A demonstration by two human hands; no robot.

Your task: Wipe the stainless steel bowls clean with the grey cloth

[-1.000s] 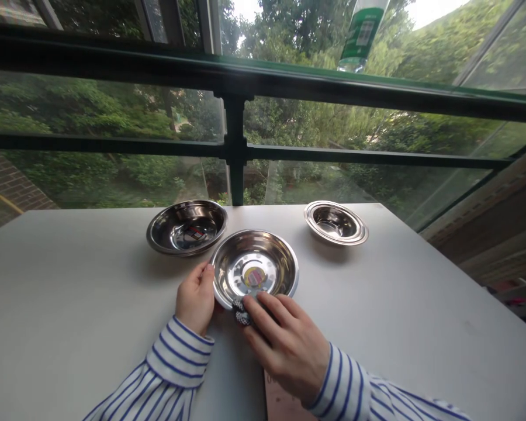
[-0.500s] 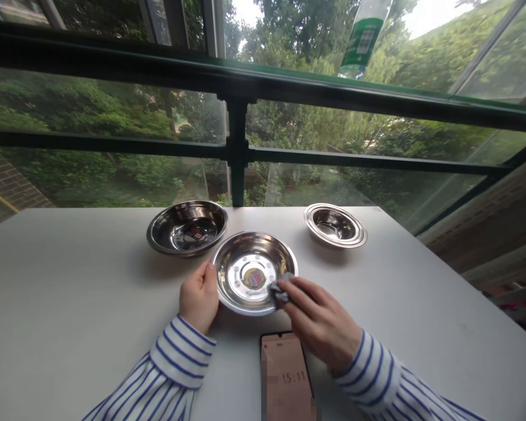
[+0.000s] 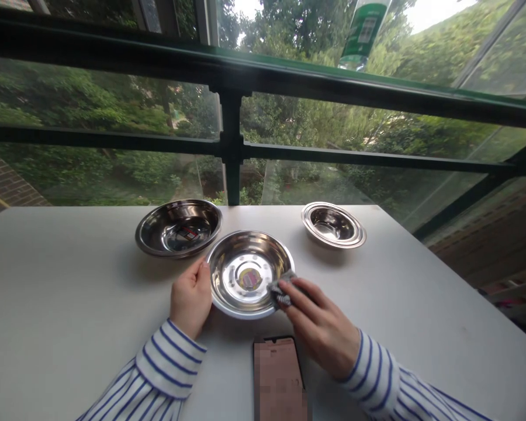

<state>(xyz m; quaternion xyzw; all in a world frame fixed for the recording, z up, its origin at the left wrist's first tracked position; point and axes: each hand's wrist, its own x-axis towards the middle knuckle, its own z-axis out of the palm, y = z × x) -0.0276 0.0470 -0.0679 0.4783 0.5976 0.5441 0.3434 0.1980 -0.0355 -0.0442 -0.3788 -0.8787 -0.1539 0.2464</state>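
Observation:
A steel bowl (image 3: 245,257) with a round sticker inside sits on the white table (image 3: 70,304) in front of me. My left hand (image 3: 189,298) grips its left rim. My right hand (image 3: 318,324) presses a small dark patterned cloth (image 3: 280,291) against the bowl's right inner rim. Both sleeves are white with blue stripes.
A second steel bowl (image 3: 178,227) stands behind on the left, a smaller one (image 3: 333,224) at the back right. A phone (image 3: 280,380) lies face up at the near edge. A dark railing (image 3: 232,146) and glass close the far side; a bottle (image 3: 362,35) stands on the rail.
My right hand carried the cloth from the bowl's near rim round to its right rim. The left hand stayed on the left rim. The phone came into view as the hand moved off it.

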